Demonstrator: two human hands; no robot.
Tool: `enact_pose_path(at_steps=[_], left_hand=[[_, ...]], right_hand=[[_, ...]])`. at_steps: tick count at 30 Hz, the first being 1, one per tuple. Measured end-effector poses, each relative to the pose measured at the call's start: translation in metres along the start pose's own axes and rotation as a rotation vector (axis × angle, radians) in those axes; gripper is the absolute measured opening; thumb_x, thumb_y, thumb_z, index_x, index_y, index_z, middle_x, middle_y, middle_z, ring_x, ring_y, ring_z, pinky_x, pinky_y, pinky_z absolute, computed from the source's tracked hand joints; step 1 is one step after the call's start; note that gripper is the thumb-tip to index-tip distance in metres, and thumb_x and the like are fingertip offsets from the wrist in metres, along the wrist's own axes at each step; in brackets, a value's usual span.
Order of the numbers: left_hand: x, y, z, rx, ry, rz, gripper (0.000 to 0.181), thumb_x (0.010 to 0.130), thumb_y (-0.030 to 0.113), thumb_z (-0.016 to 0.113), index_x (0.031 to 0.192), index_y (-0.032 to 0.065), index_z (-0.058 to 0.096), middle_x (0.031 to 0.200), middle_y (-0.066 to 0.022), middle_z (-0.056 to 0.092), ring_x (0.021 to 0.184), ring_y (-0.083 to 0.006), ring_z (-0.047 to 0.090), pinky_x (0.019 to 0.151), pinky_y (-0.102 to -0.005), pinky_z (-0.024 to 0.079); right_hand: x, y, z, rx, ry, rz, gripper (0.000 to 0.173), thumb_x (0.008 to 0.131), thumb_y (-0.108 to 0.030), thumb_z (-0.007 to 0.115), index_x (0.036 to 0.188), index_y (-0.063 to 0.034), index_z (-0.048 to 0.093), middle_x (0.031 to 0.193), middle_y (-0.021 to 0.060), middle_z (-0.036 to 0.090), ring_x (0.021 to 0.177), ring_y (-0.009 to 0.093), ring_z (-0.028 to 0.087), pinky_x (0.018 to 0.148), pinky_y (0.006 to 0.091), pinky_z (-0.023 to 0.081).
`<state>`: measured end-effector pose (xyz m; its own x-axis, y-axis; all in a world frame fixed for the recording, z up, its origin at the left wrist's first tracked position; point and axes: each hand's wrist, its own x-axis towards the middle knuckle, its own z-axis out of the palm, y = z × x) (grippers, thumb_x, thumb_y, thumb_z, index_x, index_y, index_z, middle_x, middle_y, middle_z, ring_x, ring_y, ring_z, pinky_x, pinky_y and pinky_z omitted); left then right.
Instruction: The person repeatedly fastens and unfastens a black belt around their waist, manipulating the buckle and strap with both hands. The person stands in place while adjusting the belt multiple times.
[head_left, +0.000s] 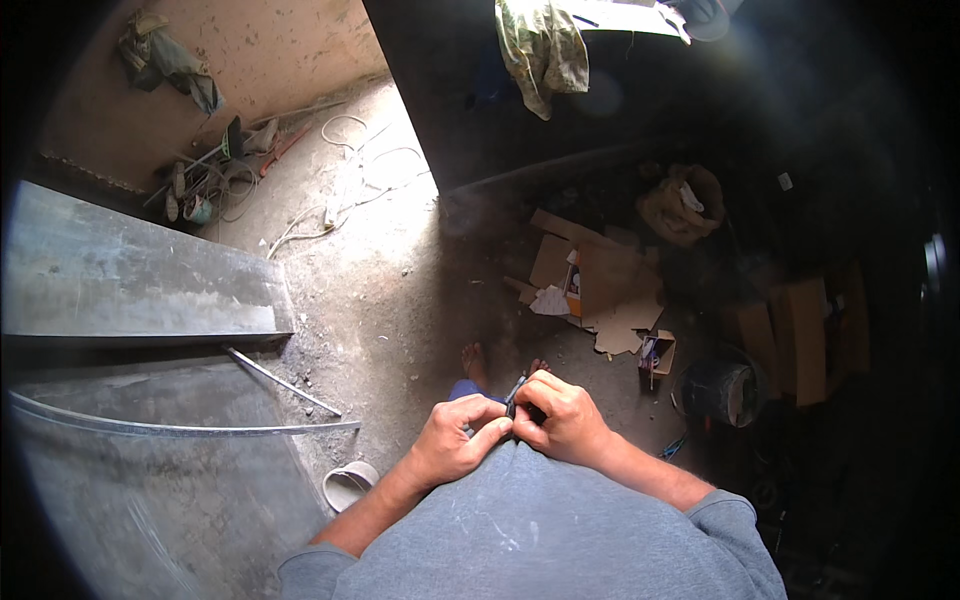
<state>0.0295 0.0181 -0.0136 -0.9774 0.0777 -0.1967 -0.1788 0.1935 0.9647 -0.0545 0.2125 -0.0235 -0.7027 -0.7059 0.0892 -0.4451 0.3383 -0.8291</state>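
Note:
My left hand (459, 436) and my right hand (564, 420) meet in front of my belly, at the lower front of my grey T-shirt (517, 517). Fingertips of both pinch a small dark object (511, 409); its kind is hard to tell, as the fingers cover most of it. A thin bluish-grey piece (516, 387) sticks up from between them, close to my right fingers. Beyond the hands, a bit of blue cloth (466, 388) and my bare feet (473, 363) show on the dusty floor.
Grey slabs (150, 277) lie at left, with a long metal bar (187, 430) and a shorter one (285, 382). A bucket (350, 486) stands by my left forearm. Flattened cardboard (619, 281), a small open box (660, 354) and a dark drum (724, 390) are at right. Cables (330, 217) trail ahead.

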Motion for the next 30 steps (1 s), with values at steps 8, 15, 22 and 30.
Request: enact_pose_path(at_steps=[8, 15, 22, 30], left_hand=[[0.002, -0.015, -0.002, -0.007, 0.068, -0.149, 0.019, 0.100, 0.015, 0.063, 0.103, -0.0021, 0.070, 0.089, -0.0102, 0.070, 0.081, -0.0159, 0.066, 0.074, -0.0319, 0.052], [0.001, -0.017, -0.002, -0.079, 0.047, -0.200, 0.021, 0.101, 0.017, 0.062, 0.099, -0.0021, 0.070, 0.081, -0.0037, 0.067, 0.079, -0.0097, 0.061, 0.073, -0.0289, 0.050], [-0.001, -0.037, -0.012, -0.319, -0.101, -0.366, 0.024, 0.104, 0.021, 0.058, 0.093, 0.0020, 0.069, 0.084, 0.0063, 0.062, 0.077, -0.0024, 0.052, 0.068, -0.0220, 0.044], [-0.004, -0.044, -0.009, -0.570, -0.124, -0.533, 0.025, 0.104, 0.024, 0.060, 0.094, 0.0028, 0.071, 0.083, 0.0056, 0.063, 0.074, -0.0029, 0.053, 0.066, -0.0226, 0.045]], right_hand=[[0.001, -0.008, -0.007, 0.023, -0.069, 0.014, 0.033, 0.082, 0.000, 0.075, 0.114, -0.0070, 0.073, 0.095, 0.0092, 0.067, 0.076, 0.025, 0.071, 0.066, 0.0341, 0.061], [-0.002, -0.002, -0.007, -0.038, -0.086, -0.061, 0.028, 0.085, -0.009, 0.075, 0.112, -0.0060, 0.070, 0.100, 0.0092, 0.068, 0.076, 0.028, 0.073, 0.066, 0.0382, 0.062], [-0.004, 0.002, -0.009, -0.056, -0.167, -0.132, 0.025, 0.084, -0.009, 0.076, 0.108, -0.0054, 0.072, 0.096, 0.0086, 0.069, 0.074, 0.028, 0.073, 0.065, 0.0372, 0.062], [0.000, -0.007, -0.012, -0.164, -0.235, -0.170, 0.023, 0.083, -0.010, 0.077, 0.106, -0.0069, 0.073, 0.092, 0.0069, 0.069, 0.072, 0.026, 0.072, 0.060, 0.0362, 0.061]])
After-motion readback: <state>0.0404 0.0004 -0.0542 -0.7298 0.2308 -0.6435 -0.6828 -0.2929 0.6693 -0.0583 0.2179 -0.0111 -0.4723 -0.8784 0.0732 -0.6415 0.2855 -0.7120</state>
